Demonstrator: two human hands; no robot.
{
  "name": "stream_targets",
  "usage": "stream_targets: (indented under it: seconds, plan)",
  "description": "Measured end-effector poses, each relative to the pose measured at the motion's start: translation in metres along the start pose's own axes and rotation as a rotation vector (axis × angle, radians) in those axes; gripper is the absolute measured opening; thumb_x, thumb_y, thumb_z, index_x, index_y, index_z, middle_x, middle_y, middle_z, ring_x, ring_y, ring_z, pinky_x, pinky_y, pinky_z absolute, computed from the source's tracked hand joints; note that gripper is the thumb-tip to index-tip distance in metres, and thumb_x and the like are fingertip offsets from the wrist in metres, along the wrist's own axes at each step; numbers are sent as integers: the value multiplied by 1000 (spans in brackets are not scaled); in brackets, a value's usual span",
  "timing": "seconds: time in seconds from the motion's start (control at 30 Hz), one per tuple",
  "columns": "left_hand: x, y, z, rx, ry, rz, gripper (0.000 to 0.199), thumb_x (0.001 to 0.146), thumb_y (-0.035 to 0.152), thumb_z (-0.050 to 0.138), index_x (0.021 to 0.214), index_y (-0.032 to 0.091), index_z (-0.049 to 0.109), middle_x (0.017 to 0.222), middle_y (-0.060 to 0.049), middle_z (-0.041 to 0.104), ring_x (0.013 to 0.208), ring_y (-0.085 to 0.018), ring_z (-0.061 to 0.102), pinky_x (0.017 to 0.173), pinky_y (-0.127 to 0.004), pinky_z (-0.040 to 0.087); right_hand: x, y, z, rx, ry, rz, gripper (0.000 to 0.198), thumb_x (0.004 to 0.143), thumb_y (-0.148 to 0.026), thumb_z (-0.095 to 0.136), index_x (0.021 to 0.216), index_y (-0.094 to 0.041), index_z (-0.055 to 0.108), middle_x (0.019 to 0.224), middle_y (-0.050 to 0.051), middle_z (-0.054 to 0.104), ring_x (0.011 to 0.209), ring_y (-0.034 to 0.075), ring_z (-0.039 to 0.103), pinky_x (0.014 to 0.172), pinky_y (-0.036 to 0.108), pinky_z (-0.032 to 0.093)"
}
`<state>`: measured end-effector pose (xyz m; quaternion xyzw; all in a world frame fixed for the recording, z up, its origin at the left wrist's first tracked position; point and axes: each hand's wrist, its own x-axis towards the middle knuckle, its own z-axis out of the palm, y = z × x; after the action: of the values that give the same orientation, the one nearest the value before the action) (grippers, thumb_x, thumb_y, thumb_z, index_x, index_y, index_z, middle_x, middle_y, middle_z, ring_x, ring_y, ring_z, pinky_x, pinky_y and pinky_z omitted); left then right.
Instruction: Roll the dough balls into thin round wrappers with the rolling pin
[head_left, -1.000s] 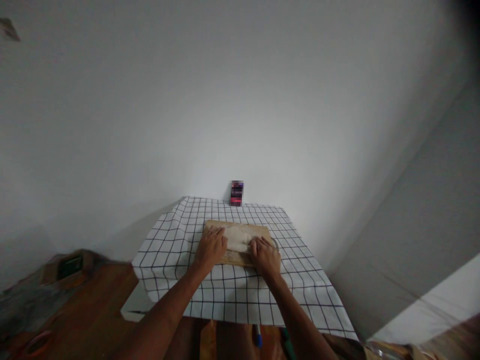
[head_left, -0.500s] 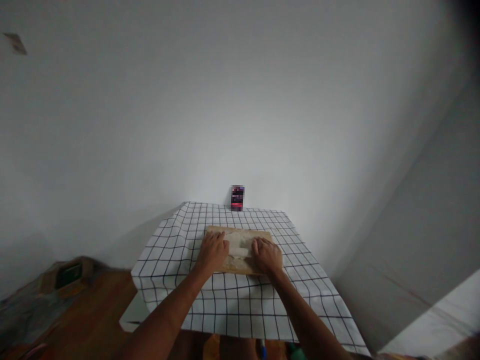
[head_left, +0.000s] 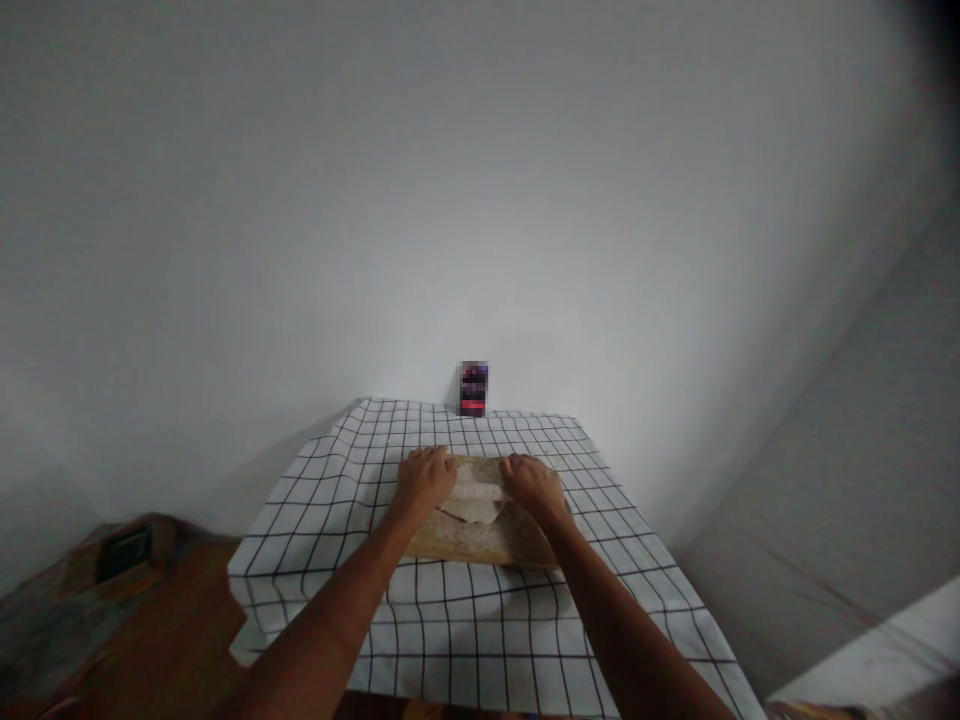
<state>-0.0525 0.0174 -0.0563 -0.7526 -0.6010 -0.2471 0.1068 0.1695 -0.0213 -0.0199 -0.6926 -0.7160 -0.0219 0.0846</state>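
Note:
A floured wooden board [head_left: 480,545] lies on the checked cloth, with a flattened sheet of pale dough [head_left: 474,513] on it. Across the dough runs a pale rolling pin [head_left: 478,492], its middle visible between my hands. My left hand [head_left: 427,477] is closed over the pin's left end at the board's far left. Over the right end, my right hand [head_left: 531,482] is curled in the same way. Both hands hide the pin's ends and parts of the dough.
A small table under a white cloth with black grid lines [head_left: 315,520] stands against a pale wall [head_left: 480,200]. At its back edge, a dark upright rectangular object [head_left: 473,390], pixelated, leans on the wall. A cardboard box [head_left: 124,555] sits on the floor at left.
Both hands and the rolling pin have moved forward, toward the board's far edge. More of the board and the dough's near edge now shows. The view has shifted slightly.

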Motion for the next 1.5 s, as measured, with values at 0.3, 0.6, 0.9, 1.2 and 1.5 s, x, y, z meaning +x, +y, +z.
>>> stream_targets:
  seconds: [0.3, 0.6, 0.9, 1.2, 1.5]
  plan:
    - [-28, 8, -20, -25, 56, 60, 27, 103, 20, 55, 114, 18, 80, 119, -15, 84, 122, -33, 72, 107, -48, 56, -37, -2, 4, 40, 69, -15, 40, 119, -28, 36, 116, -22, 75, 129, 14, 80, 123, 27, 73, 98, 37, 56]
    - [-36, 5, -14, -19, 76, 118, 29, 106, 21, 56, 121, 18, 80, 123, -16, 85, 121, -32, 76, 115, -51, 57, -44, -3, 3, 83, 72, -11, 43, 118, -30, 35, 119, -22, 77, 134, 13, 81, 128, 27, 73, 101, 36, 55]
    - [14, 2, -9, -3, -91, 12, 27, 107, 25, 58, 97, 19, 82, 104, -14, 87, 102, -30, 82, 94, -43, 61, 15, -1, -4, 54, -23, 41, 44, 118, -31, 35, 125, -21, 77, 129, 14, 82, 117, 27, 79, 93, 37, 58]
    - [11, 2, -4, 12, -106, 23, 27, 109, 27, 56, 109, 18, 81, 112, -16, 85, 110, -31, 79, 100, -45, 58, 10, 2, 7, 22, 12, 6, 38, 118, -29, 39, 122, -21, 76, 130, 16, 80, 124, 28, 75, 98, 36, 56]
    - [-30, 8, -23, -10, 35, 108, 26, 105, 22, 59, 121, 17, 79, 125, -17, 83, 124, -33, 74, 113, -48, 55, -39, -4, 2, 6, 61, -39, 41, 118, -27, 36, 118, -20, 77, 136, 14, 78, 129, 27, 71, 100, 36, 56]
